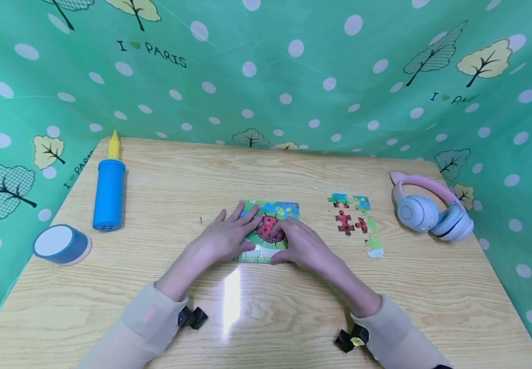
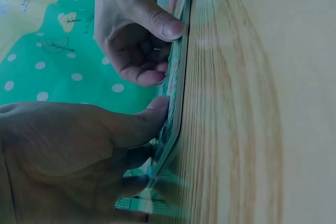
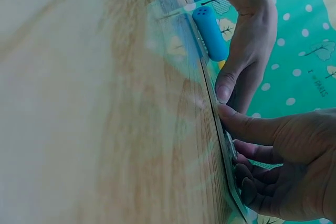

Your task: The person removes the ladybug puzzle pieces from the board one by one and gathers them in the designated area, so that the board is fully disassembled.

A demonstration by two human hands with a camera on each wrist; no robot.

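Note:
A jigsaw puzzle [image 1: 259,253] with a red ladybug on green lies flat at the middle of the table, partly covered by both hands. Spread over its left side, my left hand [image 1: 224,237] rests with fingers extended on the surface. My right hand [image 1: 308,244] is on the right side, fingers bent over the ladybug and thumb near the front edge. In the right wrist view, its thumb [image 3: 249,124] touches the board's edge; whether a piece is between the fingers is hidden. Several loose puzzle pieces [image 1: 345,223] lie to the right, some red, others green and blue.
Pink and lilac headphones [image 1: 417,212] lie at the right side of the wooden table [image 1: 266,328]. On the left are a blue hand pump [image 1: 109,195] with a yellow nozzle and a blue cylinder [image 1: 69,251] with a pale top. A green dotted cloth [image 1: 266,87] hangs behind.

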